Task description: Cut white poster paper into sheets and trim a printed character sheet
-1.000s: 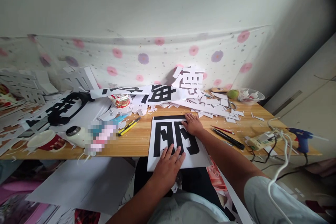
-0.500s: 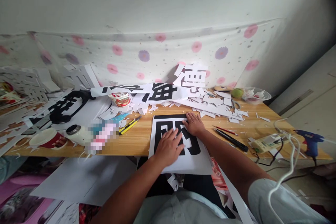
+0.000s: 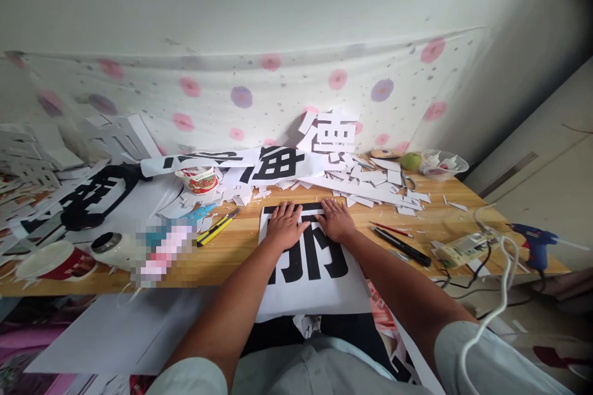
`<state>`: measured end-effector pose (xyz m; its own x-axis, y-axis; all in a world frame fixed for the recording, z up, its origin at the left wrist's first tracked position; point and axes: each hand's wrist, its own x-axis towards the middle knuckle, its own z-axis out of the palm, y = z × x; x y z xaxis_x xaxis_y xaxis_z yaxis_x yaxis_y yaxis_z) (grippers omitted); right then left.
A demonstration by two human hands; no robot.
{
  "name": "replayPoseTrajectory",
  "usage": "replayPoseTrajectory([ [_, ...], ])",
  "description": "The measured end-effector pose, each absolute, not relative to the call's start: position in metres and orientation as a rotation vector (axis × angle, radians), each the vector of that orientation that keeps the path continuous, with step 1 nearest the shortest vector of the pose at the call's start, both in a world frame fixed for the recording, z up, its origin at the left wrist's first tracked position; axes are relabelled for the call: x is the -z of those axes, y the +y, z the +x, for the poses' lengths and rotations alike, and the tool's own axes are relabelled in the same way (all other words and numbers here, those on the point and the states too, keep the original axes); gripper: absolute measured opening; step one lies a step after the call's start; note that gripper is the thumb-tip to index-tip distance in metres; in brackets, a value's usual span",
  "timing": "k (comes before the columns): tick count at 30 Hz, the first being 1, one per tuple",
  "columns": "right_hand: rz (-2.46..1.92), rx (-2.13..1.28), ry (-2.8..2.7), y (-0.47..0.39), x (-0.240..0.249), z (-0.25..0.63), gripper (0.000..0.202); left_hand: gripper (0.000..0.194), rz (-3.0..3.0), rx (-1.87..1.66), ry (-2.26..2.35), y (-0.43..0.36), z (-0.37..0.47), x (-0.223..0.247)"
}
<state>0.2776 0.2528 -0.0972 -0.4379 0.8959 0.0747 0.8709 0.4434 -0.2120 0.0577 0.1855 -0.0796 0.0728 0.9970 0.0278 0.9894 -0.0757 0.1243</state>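
A white sheet (image 3: pixel 315 299) printed with a large black character lies before me, its near end overhanging the wooden table's front edge. My left hand (image 3: pixel 286 226) rests flat on its upper left part, fingers spread and pointing away from me. Beside it, my right hand (image 3: pixel 336 221) presses flat on the upper right part, fingers also stretched out. Both hands cover some of the black print. A yellow and black utility knife (image 3: pixel 218 226) lies left of the sheet. To the right are a black knife-like tool (image 3: pixel 402 247) and a red pencil (image 3: pixel 391 229).
White offcuts (image 3: pixel 370 185) litter the back of the table (image 3: pixel 245 250). A paper bowl (image 3: pixel 200 181), a red-and-white tub (image 3: pixel 60 260) and a bottle (image 3: pixel 111 251) stand left. A blue glue gun (image 3: pixel 535 244), power strip (image 3: pixel 466 249) and cables occupy the right.
My left hand has moved up the sheet from its middle to its upper left. My right hand stays at the upper right. The view has shifted slightly.
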Motion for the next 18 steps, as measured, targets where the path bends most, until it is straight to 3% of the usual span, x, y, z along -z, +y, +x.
replayPoseTrajectory([
  [18,-1.589,-0.269,-2.522,0.251,0.088,0.283,0.086,0.087,1.993,-0.08,2.372,0.167,0.01,0.075],
])
